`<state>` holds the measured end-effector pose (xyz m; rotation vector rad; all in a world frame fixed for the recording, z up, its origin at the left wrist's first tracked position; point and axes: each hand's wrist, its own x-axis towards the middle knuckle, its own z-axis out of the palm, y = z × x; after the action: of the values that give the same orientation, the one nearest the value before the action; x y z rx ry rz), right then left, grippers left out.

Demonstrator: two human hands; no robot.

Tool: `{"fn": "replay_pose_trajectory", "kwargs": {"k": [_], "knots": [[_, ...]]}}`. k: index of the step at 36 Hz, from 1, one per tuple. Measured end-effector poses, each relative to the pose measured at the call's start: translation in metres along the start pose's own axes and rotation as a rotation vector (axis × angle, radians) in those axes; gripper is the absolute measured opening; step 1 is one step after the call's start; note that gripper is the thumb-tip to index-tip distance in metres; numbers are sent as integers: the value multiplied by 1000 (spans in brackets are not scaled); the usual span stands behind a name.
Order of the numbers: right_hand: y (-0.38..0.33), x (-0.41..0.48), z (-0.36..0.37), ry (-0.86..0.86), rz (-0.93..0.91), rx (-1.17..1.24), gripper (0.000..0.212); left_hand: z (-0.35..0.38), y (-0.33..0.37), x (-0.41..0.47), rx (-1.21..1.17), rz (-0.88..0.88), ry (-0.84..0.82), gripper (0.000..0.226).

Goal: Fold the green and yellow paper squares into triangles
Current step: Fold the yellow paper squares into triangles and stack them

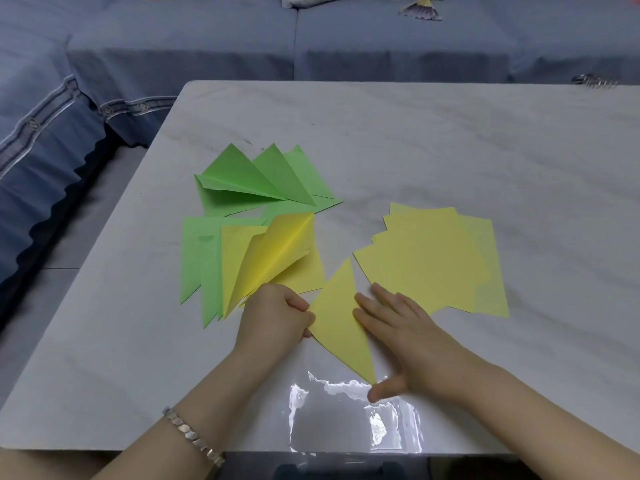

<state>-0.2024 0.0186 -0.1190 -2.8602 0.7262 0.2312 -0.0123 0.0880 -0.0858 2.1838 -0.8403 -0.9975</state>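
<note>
A yellow paper folded into a triangle [341, 317] lies on the marble table [450, 150] between my hands. My left hand [277, 317] pinches its left edge with curled fingers. My right hand [401, 337] lies flat with straight fingers pressing along its right edge, thumb near the lower tip. Folded yellow triangles [277, 251] sit just left of it, partly sprung open. Folded green triangles [256, 174] fan out further back, with more green ones [197, 258] at the left. A stack of flat yellow squares [433, 258] lies to the right.
A blue sofa [173, 46] runs along the table's far and left sides. A small metallic object [594, 81] rests at the table's far right edge. A folded paper fan [420, 10] lies on the sofa. Glare shines on the table's near edge [346, 410].
</note>
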Motion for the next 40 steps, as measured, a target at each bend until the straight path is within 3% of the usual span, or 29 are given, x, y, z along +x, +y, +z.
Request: {"fn": "replay_pose_trajectory", "kwargs": {"k": [2, 4, 6, 9, 13, 17, 20, 24, 27, 32, 38, 40], "knots": [[3, -4, 1, 41, -10, 46, 99, 1, 3, -3, 37, 53, 14, 15], [6, -7, -5, 126, 20, 249, 90, 1, 13, -6, 91, 149, 52, 11], [12, -10, -11, 274, 183, 449, 74, 0, 29, -8, 142, 283, 122, 10], [24, -12, -16, 389, 387, 448, 53, -5, 59, -4, 210, 486, 234, 15], [31, -9, -18, 231, 522, 327, 69, -11, 89, 25, 368, 595, 318, 22], [24, -6, -18, 189, 529, 181, 80, -16, 92, 52, 552, 542, 315, 31], [17, 0, -15, 155, 572, 123, 87, -15, 84, 51, 646, 604, 362, 38], [14, 7, -9, 216, 637, 95, 73, -1, 70, 34, 531, 753, 363, 34], [9, 11, -11, 139, 627, 50, 73, 10, 61, 17, 419, 822, 315, 28], [3, 3, -12, 120, 657, 32, 71, 26, 47, -10, 329, 751, 31, 26], [-5, -6, -15, 112, 639, 67, 36, 38, 26, -14, 218, 555, -65, 30], [-4, -8, -16, 124, 629, 75, 34, 39, 26, -10, 166, 498, -76, 34]]}}
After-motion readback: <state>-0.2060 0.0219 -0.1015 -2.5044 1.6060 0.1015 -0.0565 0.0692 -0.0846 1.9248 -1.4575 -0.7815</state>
